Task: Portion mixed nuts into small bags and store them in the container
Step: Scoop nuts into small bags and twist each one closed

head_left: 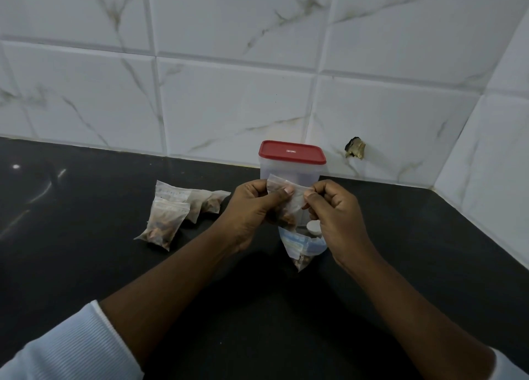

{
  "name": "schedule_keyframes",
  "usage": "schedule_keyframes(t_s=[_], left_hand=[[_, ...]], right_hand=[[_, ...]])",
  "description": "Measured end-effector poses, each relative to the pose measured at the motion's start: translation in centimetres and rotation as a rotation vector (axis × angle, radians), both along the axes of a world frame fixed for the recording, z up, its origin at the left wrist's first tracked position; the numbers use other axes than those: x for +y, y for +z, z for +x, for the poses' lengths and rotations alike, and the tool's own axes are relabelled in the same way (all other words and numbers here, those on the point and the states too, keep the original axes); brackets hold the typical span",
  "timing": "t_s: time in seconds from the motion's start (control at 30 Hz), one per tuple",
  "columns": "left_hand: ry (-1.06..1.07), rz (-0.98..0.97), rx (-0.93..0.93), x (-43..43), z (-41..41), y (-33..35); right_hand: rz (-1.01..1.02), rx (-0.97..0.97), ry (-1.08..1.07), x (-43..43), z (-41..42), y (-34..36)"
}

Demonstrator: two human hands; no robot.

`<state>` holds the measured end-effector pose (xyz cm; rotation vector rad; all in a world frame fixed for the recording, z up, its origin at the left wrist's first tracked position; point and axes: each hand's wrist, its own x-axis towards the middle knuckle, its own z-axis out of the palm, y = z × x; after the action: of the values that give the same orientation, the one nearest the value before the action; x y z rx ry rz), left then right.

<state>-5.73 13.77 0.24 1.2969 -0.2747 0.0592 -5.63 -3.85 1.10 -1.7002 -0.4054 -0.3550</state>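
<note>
Both hands hold a small clear bag of nuts (289, 202) up above the black counter. My left hand (254, 207) pinches its top left edge and my right hand (335, 213) pinches its top right edge. Directly behind it stands a clear plastic container (289, 173) with a red lid (292, 152) on top. Below my hands a larger clear bag (300, 248) with blue print lies on the counter, some nuts in its lower corner. A small white scoop (313, 227) shows just above it. Three filled small bags (171, 216) lie in a cluster to the left.
The black counter (86, 265) runs back to a white marble-tiled wall (229, 93), which turns a corner at the right. A chipped hole (355, 149) marks the tile right of the container. White sleeves cover both forearms at the bottom edge.
</note>
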Motion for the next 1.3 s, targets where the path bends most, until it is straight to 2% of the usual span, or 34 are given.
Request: schedule_keyframes(t_s=[0.17, 0.53, 0.7, 1.3], left_hand=[[0.026, 0.024, -0.014, 0.01, 0.02, 0.03], [0.046, 0.086, -0.022, -0.2, 0.18, -0.34], [0.063, 0.073, -0.046, -0.14, 0.29, -0.42], [0.056, 0.12, -0.044, -0.07, 0.57, -0.81]], right_hand=[[0.03, 0.022, 0.026, 0.11, -0.11, 0.0], [-0.111, -0.049, -0.016, -0.02, 0.2, -0.32], [-0.06, -0.011, -0.015, 0.04, 0.3, -0.32], [-0.13, -0.016, -0.037, -0.04, 0.46, -0.69]])
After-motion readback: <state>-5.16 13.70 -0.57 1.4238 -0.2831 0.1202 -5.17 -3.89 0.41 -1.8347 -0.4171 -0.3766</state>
